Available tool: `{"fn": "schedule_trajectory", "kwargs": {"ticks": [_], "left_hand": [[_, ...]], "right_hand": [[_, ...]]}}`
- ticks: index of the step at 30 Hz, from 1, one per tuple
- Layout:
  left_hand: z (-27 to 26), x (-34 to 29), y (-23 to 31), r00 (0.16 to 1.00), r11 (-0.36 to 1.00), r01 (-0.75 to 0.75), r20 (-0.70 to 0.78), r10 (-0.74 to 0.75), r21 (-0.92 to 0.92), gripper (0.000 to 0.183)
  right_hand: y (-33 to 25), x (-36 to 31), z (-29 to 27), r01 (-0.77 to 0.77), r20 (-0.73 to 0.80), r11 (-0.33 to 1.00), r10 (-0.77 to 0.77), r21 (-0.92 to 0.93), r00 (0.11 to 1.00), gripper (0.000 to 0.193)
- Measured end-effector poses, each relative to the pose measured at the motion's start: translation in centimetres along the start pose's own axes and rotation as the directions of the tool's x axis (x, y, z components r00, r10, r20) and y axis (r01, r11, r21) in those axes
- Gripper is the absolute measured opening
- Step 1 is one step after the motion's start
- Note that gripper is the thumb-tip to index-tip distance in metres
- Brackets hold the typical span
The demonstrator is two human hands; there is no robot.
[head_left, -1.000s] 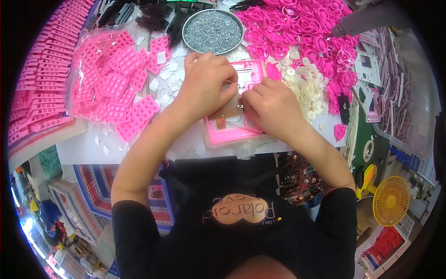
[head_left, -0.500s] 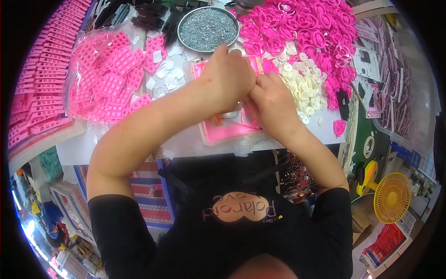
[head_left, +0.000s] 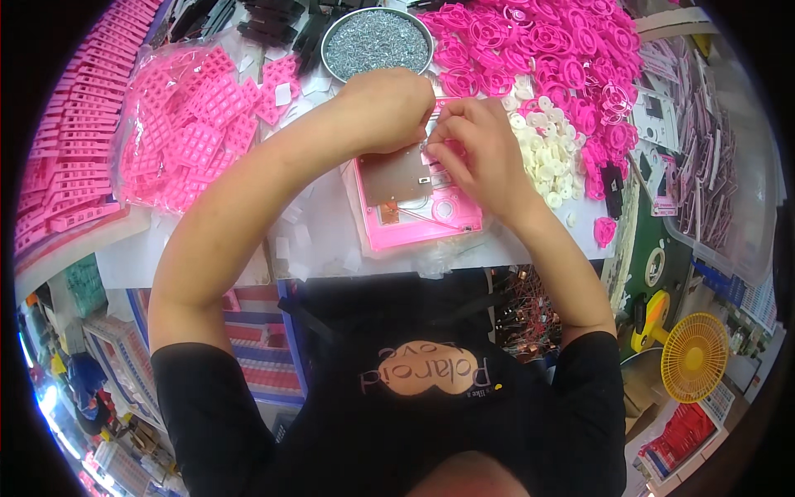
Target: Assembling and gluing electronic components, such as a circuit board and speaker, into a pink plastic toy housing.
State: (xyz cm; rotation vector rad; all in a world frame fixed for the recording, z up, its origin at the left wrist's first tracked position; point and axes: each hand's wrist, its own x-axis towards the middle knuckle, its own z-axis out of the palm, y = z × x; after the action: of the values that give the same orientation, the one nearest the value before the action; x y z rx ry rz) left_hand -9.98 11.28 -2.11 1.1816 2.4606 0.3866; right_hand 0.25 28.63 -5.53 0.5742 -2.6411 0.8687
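Observation:
A flat pink plastic housing [head_left: 381, 238] lies in front of me on the white table. Over its upper left part is a grey-brown plate [head_left: 393, 178], with thin wires and a round opening showing below. My left hand [head_left: 385, 108] is curled closed above the housing's far edge; its fingertips are hidden behind its own back. Close beside it, my right hand [head_left: 484, 149] bends in over the housing's right side, thumb and forefinger drawn together. Whatever sits between those fingers is too small to make out.
Behind my hands stands a round metal bowl of small screws [head_left: 377, 45]. On the right are cream plastic wheels [head_left: 546, 153] and a heap of pink ring parts [head_left: 571, 62]. At left lie bagged pink keypads [head_left: 182, 137] and stacked pink parts [head_left: 79, 132]. A yellow fan [head_left: 696, 354] stands lower right.
My left hand has shifted slightly left, and my right hand has parted a little from it. More of the housing and the grey-brown plate now shows.

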Motion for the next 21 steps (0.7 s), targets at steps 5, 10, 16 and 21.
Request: {"fn": "schedule_trajectory", "kwargs": {"ticks": [5, 10, 16, 21], "left_hand": [[0.2, 0.2, 0.2, 1.000, 0.996, -0.007, -0.013, 0.008, 0.092, 0.018], [0.8, 0.2, -1.2, 0.985, 0.982, -0.175, 0.011, 0.175, 0.077, 0.017], [1.4, 0.6, -1.1, 0.977, 0.962, -0.197, 0.117, 0.177, 0.191, 0.017], [1.4, 0.1, -1.0, 0.974, 0.964, -0.225, 0.030, 0.224, 0.140, 0.015]], "right_hand": [[-0.2, 0.5, 0.3, 0.028, 0.009, 0.998, -0.027, -0.053, 1.000, 0.008], [0.3, 0.2, -1.8, 0.143, 0.138, 0.990, -0.143, 0.010, 0.980, 0.006], [-0.3, -0.5, -1.7, 0.162, 0.155, 0.985, -0.151, -0.059, 0.976, 0.008], [-0.5, -0.3, -1.7, 0.085, 0.140, 0.996, -0.085, 0.004, 0.987, 0.010]]}}
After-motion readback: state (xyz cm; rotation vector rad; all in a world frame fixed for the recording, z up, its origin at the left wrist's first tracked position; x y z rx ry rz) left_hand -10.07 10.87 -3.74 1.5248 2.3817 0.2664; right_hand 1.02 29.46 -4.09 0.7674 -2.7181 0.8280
